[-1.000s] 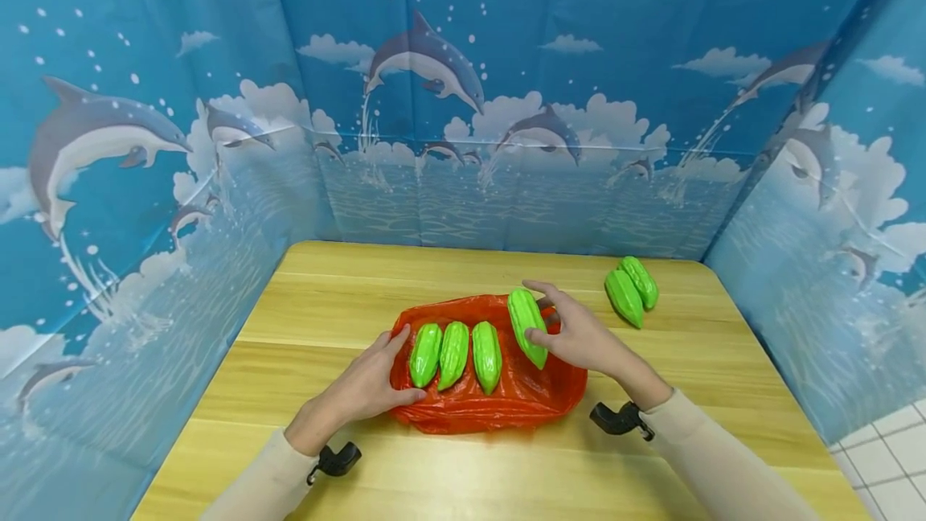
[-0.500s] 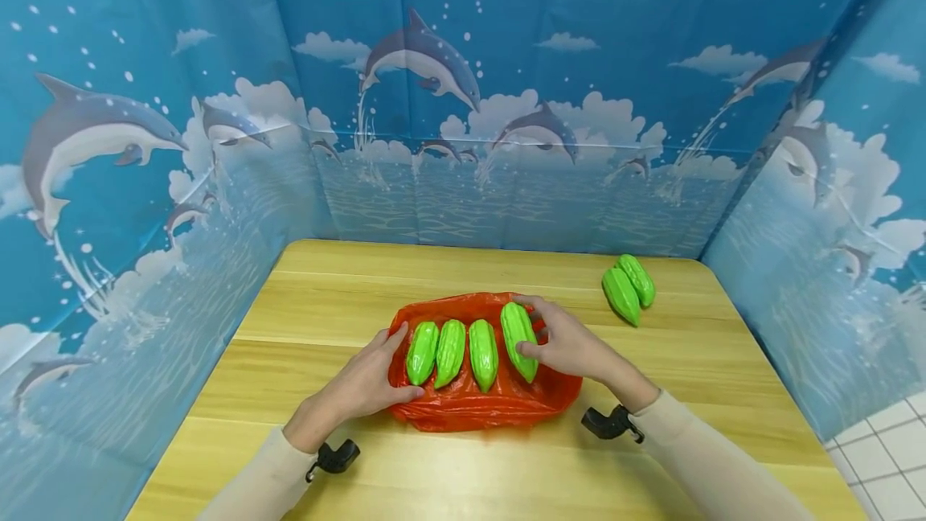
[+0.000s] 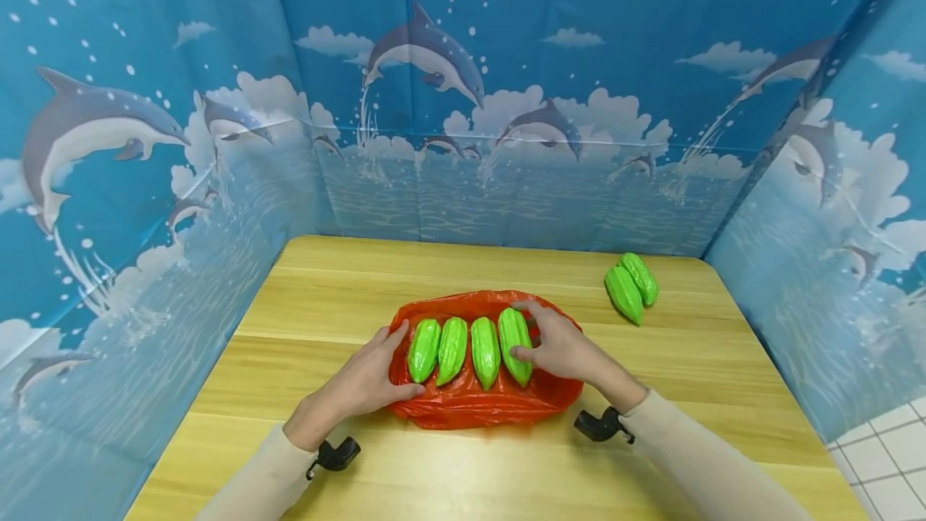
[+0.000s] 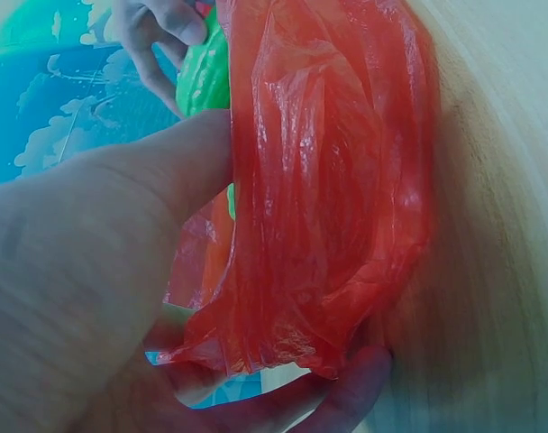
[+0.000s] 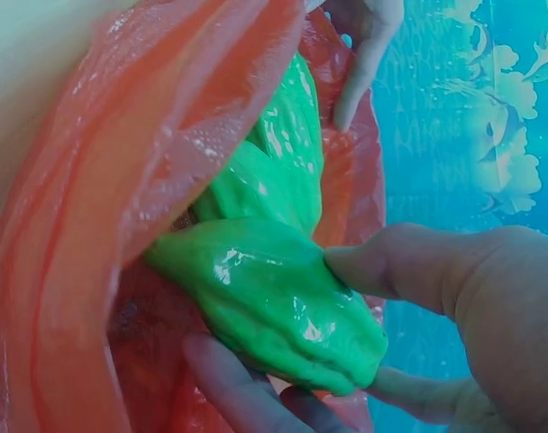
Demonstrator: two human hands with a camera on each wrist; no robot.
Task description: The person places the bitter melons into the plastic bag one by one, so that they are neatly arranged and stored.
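Because the red bag (image 4: 337, 180) looks thin and floppy, the left hand (image 4: 94, 253) seems to grip one end of it to keep the mouth spread; the left wrist view shows the thumb passing behind the edge and the other fingers curled around the outside.

In the right wrist view, the right hand (image 5: 499, 307) is partly closed, pinching a green gourd (image 5: 274, 298) lengthwise between thumb and fingers, presumably so that it can lie parallel to its neighbours, two of which show behind it.

In the head view, the green gourd is inside the bag, just beside a row of three gourds (image 3: 452, 350). The bag sits on the worktop (image 3: 340, 280) between both hands, and two gourds (image 3: 628, 296) lie together near the far right corner. Compared with a second ago, the right hand has moved left, bringing its gourd from the bag's far right rim to nearly in line with the row. The left hand, the row and the far pair look essentially unmoved.
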